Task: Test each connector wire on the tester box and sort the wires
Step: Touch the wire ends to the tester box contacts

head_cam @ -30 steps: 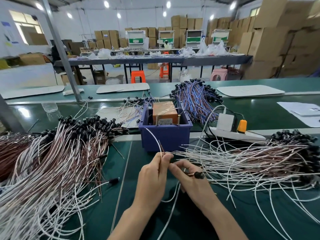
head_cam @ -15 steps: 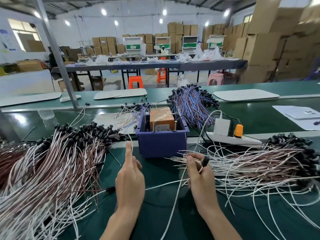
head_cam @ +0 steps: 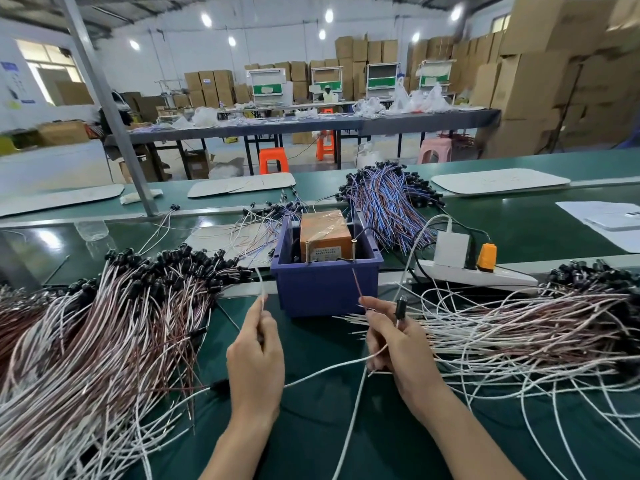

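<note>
An orange tester box [head_cam: 325,233] sits in a blue bin [head_cam: 325,285], with two brass posts [head_cam: 354,250] at its near edge. My left hand [head_cam: 256,355] pinches the white lead [head_cam: 259,282] of a connector wire, its tip pointing up left of the bin. My right hand [head_cam: 401,344] pinches the brown lead [head_cam: 356,282] of the wire, just in front of the bin, and holds its black connector [head_cam: 401,306]. A big heap of white and brown wires [head_cam: 104,341] lies to the left. Another such pile [head_cam: 519,334] lies to the right.
A white power strip [head_cam: 478,275] with an orange plug lies right of the bin. A bundle of blue and brown wires [head_cam: 388,202] lies behind it. A slanted metal post [head_cam: 107,109] rises at the left. Papers [head_cam: 609,220] lie at the far right.
Both hands have risen toward the bin. My left hand went from a raised finger to pinching the white lead. My right hand now holds the brown lead up.
</note>
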Demonstrator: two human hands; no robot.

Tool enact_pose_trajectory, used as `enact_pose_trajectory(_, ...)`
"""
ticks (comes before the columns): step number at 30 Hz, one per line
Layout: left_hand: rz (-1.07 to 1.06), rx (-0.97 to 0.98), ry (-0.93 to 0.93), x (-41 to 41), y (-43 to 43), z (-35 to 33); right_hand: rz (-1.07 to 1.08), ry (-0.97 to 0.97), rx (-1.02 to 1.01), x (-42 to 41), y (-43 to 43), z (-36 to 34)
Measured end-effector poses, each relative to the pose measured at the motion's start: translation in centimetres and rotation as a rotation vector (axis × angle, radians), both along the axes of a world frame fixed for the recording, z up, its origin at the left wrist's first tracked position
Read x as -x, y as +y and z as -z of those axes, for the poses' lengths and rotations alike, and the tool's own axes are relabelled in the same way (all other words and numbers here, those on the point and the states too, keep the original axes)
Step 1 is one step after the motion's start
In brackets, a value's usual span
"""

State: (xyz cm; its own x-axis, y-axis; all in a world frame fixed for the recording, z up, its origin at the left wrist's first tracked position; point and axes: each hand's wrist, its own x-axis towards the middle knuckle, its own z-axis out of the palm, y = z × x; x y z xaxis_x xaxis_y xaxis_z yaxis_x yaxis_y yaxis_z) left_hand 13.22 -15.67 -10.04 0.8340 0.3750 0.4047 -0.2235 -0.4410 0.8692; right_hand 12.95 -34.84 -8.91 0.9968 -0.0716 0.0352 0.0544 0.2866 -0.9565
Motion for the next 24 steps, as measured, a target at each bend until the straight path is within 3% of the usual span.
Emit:
enact_pose_trajectory(6, -0.058, 0.035, -0.048, 0.0, 0.4, -0.2, -0.03, 0.073, -0.125, 0.0, -1.3, -0.3)
enact_pose_trajectory(14, -0.123, 0.07, -0.063, -0.1, 1.1, -0.4, -0.036, 0.13, -0.491, -0.1, -2.7, -0.9)
enact_pose_trajectory(19, -0.095, 0.06, -0.055, 0.2, 0.5, -0.4, -0.011, 0.143, -0.443, 0.1, -2.4, -0.7)
enact_pose_trajectory(24, -0.009, -0.032, -0.098, 1.3, -0.5, -1.1, 0.021, 0.06, -0.245, 0.5, -1.7, -0.7)
